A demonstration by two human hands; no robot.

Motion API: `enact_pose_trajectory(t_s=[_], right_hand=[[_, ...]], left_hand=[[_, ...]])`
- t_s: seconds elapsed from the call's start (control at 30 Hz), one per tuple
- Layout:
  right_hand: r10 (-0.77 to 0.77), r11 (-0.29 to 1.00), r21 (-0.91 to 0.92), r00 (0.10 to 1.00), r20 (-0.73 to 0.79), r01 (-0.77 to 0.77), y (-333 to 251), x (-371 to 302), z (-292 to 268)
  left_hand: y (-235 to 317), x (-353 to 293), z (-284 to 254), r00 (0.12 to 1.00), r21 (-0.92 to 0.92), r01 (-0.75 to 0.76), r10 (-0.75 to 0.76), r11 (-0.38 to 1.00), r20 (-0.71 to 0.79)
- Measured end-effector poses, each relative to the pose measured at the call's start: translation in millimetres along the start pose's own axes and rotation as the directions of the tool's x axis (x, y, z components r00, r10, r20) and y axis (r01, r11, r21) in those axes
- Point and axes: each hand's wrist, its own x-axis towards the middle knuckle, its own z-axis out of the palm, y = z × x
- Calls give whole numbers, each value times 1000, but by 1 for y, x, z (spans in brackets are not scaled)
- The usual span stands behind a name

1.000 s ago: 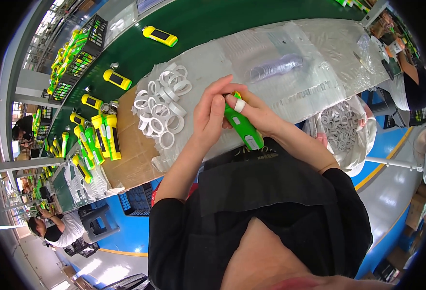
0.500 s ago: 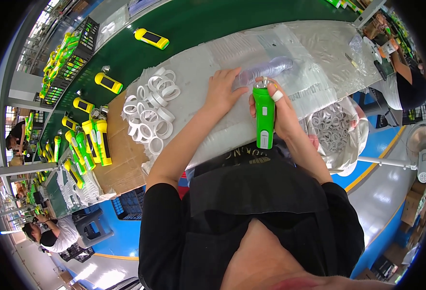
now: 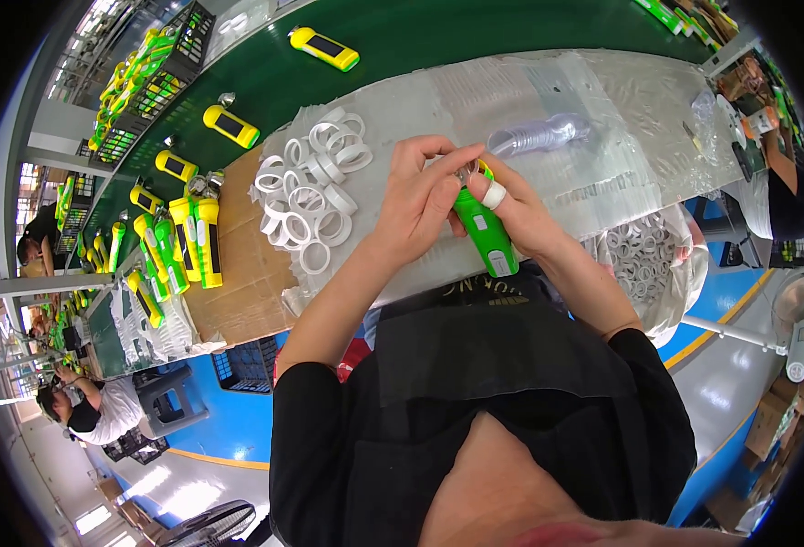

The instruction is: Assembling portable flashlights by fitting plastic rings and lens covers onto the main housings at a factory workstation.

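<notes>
My right hand (image 3: pixel 522 211) is closed round a green flashlight (image 3: pixel 487 239), which tilts with its head away from me. A white wrap covers part of the right thumb. My left hand (image 3: pixel 418 199) meets it at the flashlight's head, fingers bent and pinched together there. Whatever the left fingers hold is mostly hidden; something clear glints between the two hands. Just beyond them, a row of nested clear plastic lenses (image 3: pixel 548 135) lies on the plastic-covered table (image 3: pixel 402 109). Left of my hands is a loose pile of white rings (image 3: pixel 315 187).
A bag of white rings (image 3: pixel 643 260) hangs at the table's right edge. Yellow flashlights (image 3: pixel 231 126) lie on the green belt (image 3: pixel 402 36), and several more stand on cardboard (image 3: pixel 247 283) at left. Crates, a fan (image 3: pixel 792 337) and other people (image 3: pixel 101 406) are around.
My left hand has moved from beside the clear lenses to the flashlight's head. The flashlight has shifted slightly left and tilted in my right hand. The whole view has shifted a little.
</notes>
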Motion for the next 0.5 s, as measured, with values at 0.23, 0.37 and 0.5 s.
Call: enact_pose_trajectory(t_s=[0.23, 0.37, 0.5], right_hand=[[30, 996, -83, 998, 62, -25, 3, 15, 10], [-28, 996, -81, 996, 82, 34, 10, 26, 14], [-105, 982, -152, 991, 86, 117, 6, 39, 15]], left_hand=[[-2, -8, -5, 994, -127, 7, -21, 992, -108], [-10, -3, -6, 973, -19, -141, 135, 990, -188], [-10, -1, -23, 980, 55, -112, 120, 992, -160]])
